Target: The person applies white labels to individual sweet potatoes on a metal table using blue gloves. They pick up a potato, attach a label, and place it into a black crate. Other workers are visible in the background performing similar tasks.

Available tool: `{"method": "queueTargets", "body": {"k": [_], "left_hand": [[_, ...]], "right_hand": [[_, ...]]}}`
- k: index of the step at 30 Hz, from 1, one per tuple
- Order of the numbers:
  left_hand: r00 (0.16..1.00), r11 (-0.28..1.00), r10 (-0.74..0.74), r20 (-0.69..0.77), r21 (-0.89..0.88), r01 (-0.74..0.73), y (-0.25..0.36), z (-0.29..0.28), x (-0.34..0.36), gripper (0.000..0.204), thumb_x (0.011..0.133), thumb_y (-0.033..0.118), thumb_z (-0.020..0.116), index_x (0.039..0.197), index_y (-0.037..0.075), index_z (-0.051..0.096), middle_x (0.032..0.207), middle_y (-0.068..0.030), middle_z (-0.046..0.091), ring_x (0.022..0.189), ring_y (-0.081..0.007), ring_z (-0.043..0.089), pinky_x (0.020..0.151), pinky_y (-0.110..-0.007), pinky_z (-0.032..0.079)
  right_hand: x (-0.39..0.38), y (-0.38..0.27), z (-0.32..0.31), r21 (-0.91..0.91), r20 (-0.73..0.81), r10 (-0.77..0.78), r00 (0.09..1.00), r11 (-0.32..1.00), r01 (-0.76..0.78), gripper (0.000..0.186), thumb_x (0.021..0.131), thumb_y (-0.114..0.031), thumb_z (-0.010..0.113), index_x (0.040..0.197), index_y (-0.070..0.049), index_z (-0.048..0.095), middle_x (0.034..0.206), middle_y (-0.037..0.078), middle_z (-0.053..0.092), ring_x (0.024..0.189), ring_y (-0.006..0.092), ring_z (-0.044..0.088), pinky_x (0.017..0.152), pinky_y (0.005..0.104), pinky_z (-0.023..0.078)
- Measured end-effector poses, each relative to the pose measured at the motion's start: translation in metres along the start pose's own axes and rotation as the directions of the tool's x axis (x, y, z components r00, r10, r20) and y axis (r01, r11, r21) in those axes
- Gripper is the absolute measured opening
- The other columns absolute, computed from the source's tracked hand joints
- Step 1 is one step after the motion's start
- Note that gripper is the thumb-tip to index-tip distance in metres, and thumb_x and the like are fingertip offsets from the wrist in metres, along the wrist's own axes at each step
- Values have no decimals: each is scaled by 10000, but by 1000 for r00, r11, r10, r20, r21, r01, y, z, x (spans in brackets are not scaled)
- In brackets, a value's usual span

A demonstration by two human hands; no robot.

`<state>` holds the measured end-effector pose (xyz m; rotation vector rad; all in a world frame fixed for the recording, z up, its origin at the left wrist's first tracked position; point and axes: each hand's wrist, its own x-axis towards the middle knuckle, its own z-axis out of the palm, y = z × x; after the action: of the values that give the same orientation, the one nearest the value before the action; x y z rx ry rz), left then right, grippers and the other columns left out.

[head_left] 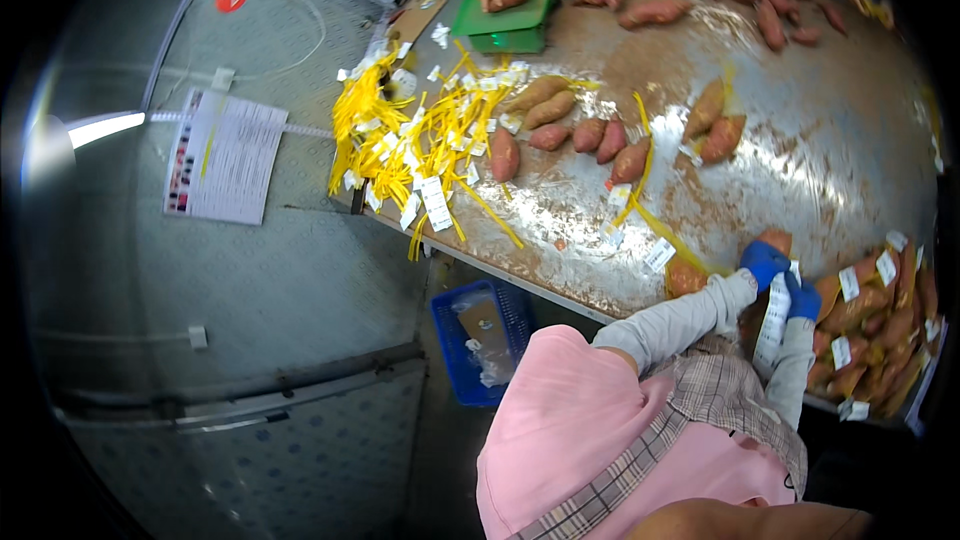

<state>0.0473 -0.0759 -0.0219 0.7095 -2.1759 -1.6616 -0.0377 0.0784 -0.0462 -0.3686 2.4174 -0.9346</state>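
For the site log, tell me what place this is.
Probably a produce-packing workplace: sweet potatoes on a metal table, piled yellow netting, and what looks like a green scale.

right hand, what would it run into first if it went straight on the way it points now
Probably the white label strip, whose upper end lies right by the fingertips of the right hand. Just past it is the left hand, though depth is unclear here.
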Motion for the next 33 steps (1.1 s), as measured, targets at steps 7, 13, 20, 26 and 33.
{"method": "queueTargets", "body": {"k": [7, 13, 20, 26, 33], "left_hand": [[969, 958, -247, 11, -148, 246, 4, -8, -3, 186, 717, 250, 661, 639, 81, 672, 702, -130, 641, 680, -283, 623, 632, -377, 487], [984, 984, 180, 2, -4, -180, 7, -15, -14, 249, 737, 249, 596, 924, 85, 605, 883, -191, 586, 853, -381, 561, 725, -431, 458], [1000, 980, 16, -22, 200, -11, 20, -11, -23, 323, 753, 287, 638, 1007, 90, 671, 927, -156, 669, 856, -297, 647, 761, -366, 503], [977, 917, 214, 27, 339, -210, 32, -13, -28, 413, 705, 268, 679, 1065, 69, 654, 946, -183, 664, 870, -309, 650, 791, -373, 509], [778, 719, 627, 27, 363, -592, 63, -10, -14, 380, 727, 229, 691, 1092, 127, 666, 954, -156, 665, 834, -297, 645, 762, -354, 501]], "right_hand": [[-26, -6, -37, -61, 204, -48, 978, 996, 62, 522, 762, -414, 702, 1055, 16, 655, 896, 138, 684, 764, 179, 632, 721, 308, 485], [-76, 30, -66, 437, 206, -1, 979, 895, -91, 349, 789, -174, 703, 1066, 31, 645, 901, 70, 660, 784, 131, 598, 712, 280, 490], [-110, -10, -75, 624, 56, -29, 998, 782, -13, 354, 774, -144, 700, 1070, 38, 634, 919, 87, 672, 790, 156, 630, 718, 275, 500], [-136, -22, -86, 677, 37, 81, 996, 732, -85, 332, 759, -139, 716, 1021, 54, 651, 889, 84, 674, 763, 153, 628, 697, 272, 494], [-148, -3, -102, 713, -11, 99, 995, 698, -61, 337, 769, -161, 710, 1031, 43, 655, 891, 80, 678, 771, 154, 634, 710, 263, 490]]}}
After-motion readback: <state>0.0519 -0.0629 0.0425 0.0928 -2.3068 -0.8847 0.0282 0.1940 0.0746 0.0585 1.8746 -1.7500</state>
